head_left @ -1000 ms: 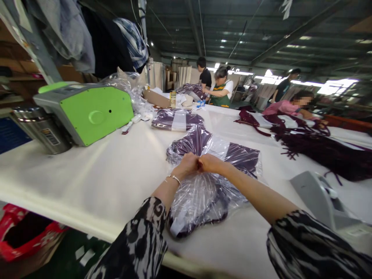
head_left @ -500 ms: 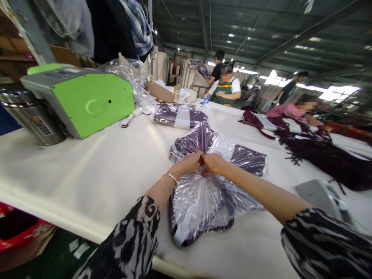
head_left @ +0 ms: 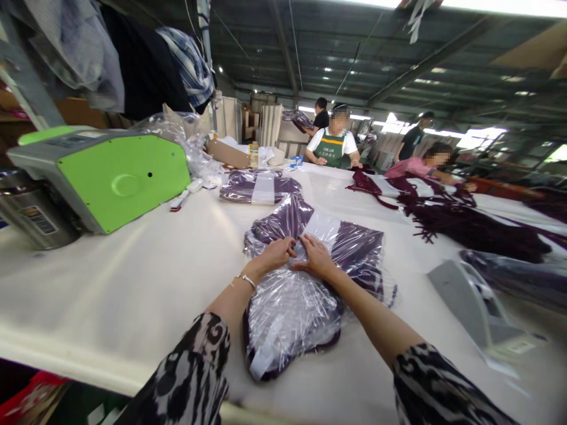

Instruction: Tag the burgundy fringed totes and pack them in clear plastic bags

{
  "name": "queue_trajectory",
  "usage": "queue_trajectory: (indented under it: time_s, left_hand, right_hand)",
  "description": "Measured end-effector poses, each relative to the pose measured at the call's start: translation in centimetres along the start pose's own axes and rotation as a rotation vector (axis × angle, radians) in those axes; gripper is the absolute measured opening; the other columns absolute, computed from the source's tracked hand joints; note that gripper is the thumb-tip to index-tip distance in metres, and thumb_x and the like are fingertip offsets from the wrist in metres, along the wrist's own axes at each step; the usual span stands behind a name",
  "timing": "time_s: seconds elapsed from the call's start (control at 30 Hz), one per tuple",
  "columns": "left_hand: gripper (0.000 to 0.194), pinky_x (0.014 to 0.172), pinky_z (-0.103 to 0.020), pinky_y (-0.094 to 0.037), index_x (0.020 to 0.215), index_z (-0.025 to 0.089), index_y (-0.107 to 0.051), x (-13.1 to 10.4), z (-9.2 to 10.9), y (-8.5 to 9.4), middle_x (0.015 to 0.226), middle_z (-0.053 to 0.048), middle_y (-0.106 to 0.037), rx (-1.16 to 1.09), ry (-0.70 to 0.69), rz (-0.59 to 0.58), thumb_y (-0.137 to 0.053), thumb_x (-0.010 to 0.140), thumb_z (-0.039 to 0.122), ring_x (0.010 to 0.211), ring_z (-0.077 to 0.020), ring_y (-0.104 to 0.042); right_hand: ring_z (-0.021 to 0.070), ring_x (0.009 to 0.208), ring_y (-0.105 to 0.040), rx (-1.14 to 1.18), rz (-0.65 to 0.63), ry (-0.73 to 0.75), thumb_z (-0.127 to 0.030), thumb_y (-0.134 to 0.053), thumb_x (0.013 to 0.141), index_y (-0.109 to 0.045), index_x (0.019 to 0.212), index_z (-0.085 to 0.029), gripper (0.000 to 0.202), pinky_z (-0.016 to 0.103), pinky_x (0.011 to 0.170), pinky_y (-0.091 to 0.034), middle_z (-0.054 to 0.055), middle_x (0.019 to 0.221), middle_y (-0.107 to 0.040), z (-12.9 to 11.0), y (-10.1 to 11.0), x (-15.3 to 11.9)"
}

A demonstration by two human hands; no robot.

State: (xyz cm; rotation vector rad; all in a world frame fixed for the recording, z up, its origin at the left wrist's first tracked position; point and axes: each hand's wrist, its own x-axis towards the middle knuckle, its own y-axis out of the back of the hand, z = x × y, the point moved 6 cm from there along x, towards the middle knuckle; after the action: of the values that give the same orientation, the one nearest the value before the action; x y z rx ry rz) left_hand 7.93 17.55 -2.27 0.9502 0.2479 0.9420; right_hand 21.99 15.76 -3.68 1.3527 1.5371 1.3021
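A dark purple item [head_left: 358,245] with a white band lies in a clear plastic bag [head_left: 295,307] on the table in front of me. My left hand [head_left: 275,252] is closed, its fingers curled and pinching the film near the middle of the bundle. Just beside it, my right hand [head_left: 315,257] lies open on the plastic, fingers and thumb apart. The film is wrinkled under both hands. Beyond them rests a second wrapped purple bundle [head_left: 241,188], also with a white band.
A green and grey machine [head_left: 124,180] and a steel flask [head_left: 38,215] stand at the left. A grey tape dispenser-like device [head_left: 465,301] sits at the right, before a heap of fringed purple items [head_left: 469,227]. Co-workers are across the white table [head_left: 146,277].
My right hand has opened from a closed grip and its fingers now spread on the plastic. The hands have parted slightly, and the gathered film has flattened. The view has shifted right.
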Motion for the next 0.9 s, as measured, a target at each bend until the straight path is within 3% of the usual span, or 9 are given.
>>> queue_trajectory:
  time_s: [0.13, 0.2, 0.3, 0.4, 0.53, 0.7, 0.8, 0.9]
  left_hand:
    - [0.055, 0.1, -0.034, -0.048, 0.125, 0.017, -0.057, -0.4, 0.6, 0.5, 0.103, -0.003, -0.076, 0.053, -0.012, 0.023, -0.045, 0.074, 0.001, 0.105, -0.0188, -0.066]
    - [0.05, 0.107, -0.039, -0.044, 0.125, 0.018, -0.058, -1.2, 0.6, 1.5, 0.116, -0.006, -0.072, 0.138, -0.025, 0.09, -0.046, 0.078, 0.004, 0.116, -0.0205, -0.062]
    - [0.041, 0.119, -0.053, -0.027, 0.131, 0.02, -0.057, -2.5, 0.0, 3.4, 0.144, -0.01, -0.056, 0.392, -0.035, 0.231, -0.05, 0.091, 0.02, 0.143, -0.0279, -0.039]
    - [0.049, 0.12, -0.058, -0.022, 0.141, 0.021, -0.049, -2.2, -0.8, 4.2, 0.157, -0.011, -0.041, 0.597, 0.006, 0.249, -0.05, 0.096, 0.038, 0.149, -0.0307, -0.026]
    - [0.055, 0.118, -0.059, -0.023, 0.146, 0.019, -0.045, 2.4, -0.6, 4.3, 0.16, -0.012, -0.034, 0.716, 0.037, 0.203, -0.042, 0.099, 0.046, 0.15, -0.0317, -0.024]
    - [0.056, 0.12, -0.058, -0.017, 0.149, 0.022, -0.041, 10.0, -0.6, 3.3, 0.161, -0.01, -0.032, 0.741, -0.01, 0.134, -0.035, 0.1, 0.049, 0.151, -0.0301, -0.02]
    - [0.06, 0.12, -0.06, -0.016, 0.152, 0.023, -0.036, 12.5, -3.5, 1.7, 0.162, -0.01, -0.029, 0.676, 0.1, 0.018, -0.031, 0.1, 0.052, 0.151, -0.0304, -0.021]
    - [0.065, 0.118, -0.061, -0.02, 0.156, 0.023, -0.026, 13.2, -7.0, 0.0, 0.165, -0.009, -0.019, 0.571, 0.245, -0.096, -0.025, 0.1, 0.056, 0.152, -0.03, -0.018]
  right_hand:
    - [0.0354, 0.147, -0.029, 0.143, -0.01, 0.0, -0.062, -0.078, 0.067, -0.035, 0.153, -0.016, 0.106, 0.051, 0.12, -0.022, 0.02, 0.158, -0.033, 0.3, 0.5, 0.4]
    - [0.0327, 0.144, -0.036, 0.244, -0.019, 0.02, -0.063, -0.073, 0.073, -0.037, 0.152, -0.015, 0.099, 0.047, 0.118, -0.029, 0.02, 0.155, -0.039, 1.3, 2.1, -0.1]
    - [0.0317, 0.146, -0.033, 0.2, 0.055, -0.038, -0.063, -0.058, 0.087, -0.039, 0.152, -0.016, 0.082, 0.048, 0.119, -0.027, 0.018, 0.157, -0.037, 4.9, 4.9, -2.3]
    - [0.0349, 0.151, -0.018, -0.033, 0.139, -0.236, -0.061, -0.046, 0.093, -0.038, 0.152, -0.016, 0.075, 0.059, 0.12, -0.016, 0.015, 0.161, -0.029, 10.2, 6.9, -5.0]
    - [0.0327, 0.152, -0.014, -0.249, 0.164, -0.403, -0.058, -0.034, 0.099, -0.036, 0.153, -0.014, 0.07, 0.059, 0.12, -0.009, 0.013, 0.163, -0.025, 16.0, 7.9, -6.0]
    - [0.0334, 0.152, -0.012, -0.325, 0.117, -0.396, -0.059, -0.032, 0.098, -0.036, 0.153, -0.013, 0.072, 0.06, 0.12, -0.005, 0.013, 0.163, -0.026, 20.5, 6.6, -4.1]
    - [0.0306, 0.153, -0.009, -0.255, 0.04, -0.413, -0.061, -0.029, 0.098, -0.03, 0.156, -0.014, 0.075, 0.058, 0.122, -0.007, 0.009, 0.164, -0.023, 22.3, 4.9, -3.7]
    - [0.0273, 0.154, -0.006, -0.173, 0.001, -0.441, -0.062, -0.024, 0.098, -0.023, 0.158, -0.016, 0.076, 0.056, 0.122, -0.01, 0.005, 0.166, -0.016, 23.4, 3.9, -3.8]
